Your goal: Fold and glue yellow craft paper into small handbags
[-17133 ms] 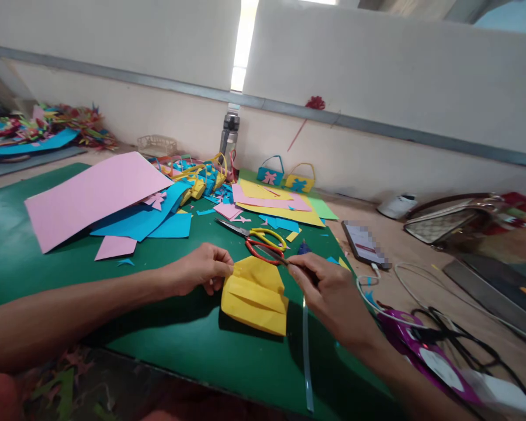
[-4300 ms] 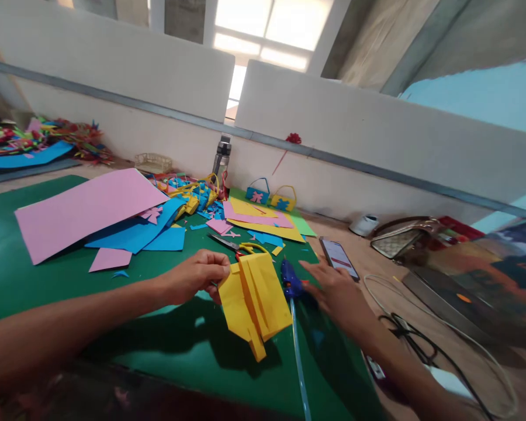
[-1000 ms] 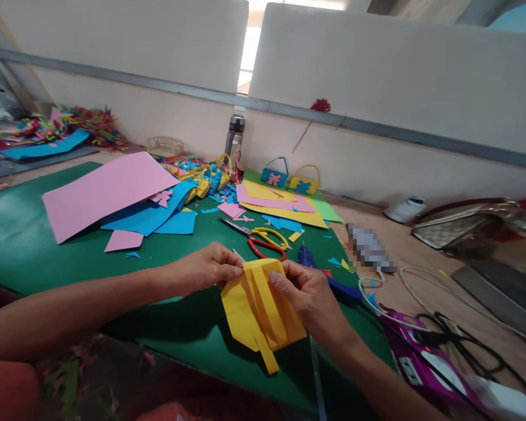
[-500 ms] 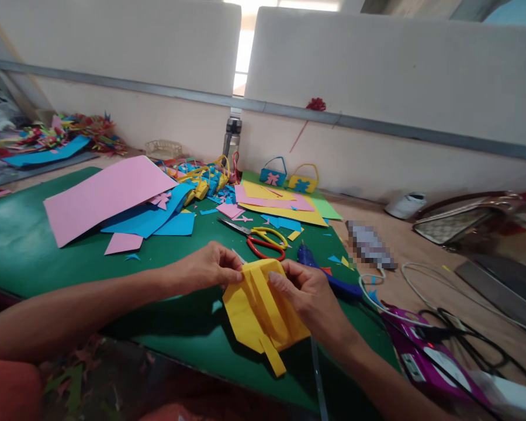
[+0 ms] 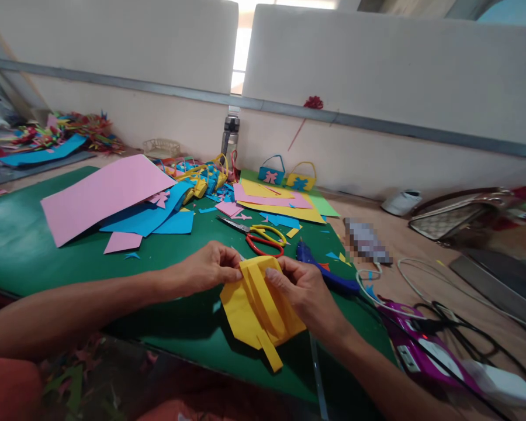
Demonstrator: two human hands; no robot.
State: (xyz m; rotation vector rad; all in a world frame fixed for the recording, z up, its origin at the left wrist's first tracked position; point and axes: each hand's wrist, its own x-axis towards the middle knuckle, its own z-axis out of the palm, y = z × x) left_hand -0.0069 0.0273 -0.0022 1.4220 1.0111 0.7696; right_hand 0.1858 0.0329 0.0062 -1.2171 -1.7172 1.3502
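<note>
Between my two hands, near the front edge of the green mat [image 5: 170,318], is a folded yellow paper bag [image 5: 241,313] with cut corners and a long strip along it. My left hand [image 5: 210,268] pinches its upper left edge between thumb and fingers. On the upper right, my right hand [image 5: 300,283] grips it, the thumb lying on the paper and the fingers behind. The lower end of the strip sticks out past the folded paper. Just beyond the bag lie scissors [image 5: 263,235] with red and yellow handles. A blue glue gun [image 5: 328,273] rests to the right of my right hand.
Pink sheet [image 5: 109,196] and blue paper [image 5: 173,223] lie at left. Small finished paper bags [image 5: 270,174] stand at the back before a bottle [image 5: 230,137] and wall. Cables and a purple power strip [image 5: 421,345] are at right, near a handbag [image 5: 453,216].
Both hands keep their hold on the yellow paper bag, with barely any shift of the fingers. The whole view has moved slightly, so the surroundings sit a little further left.
</note>
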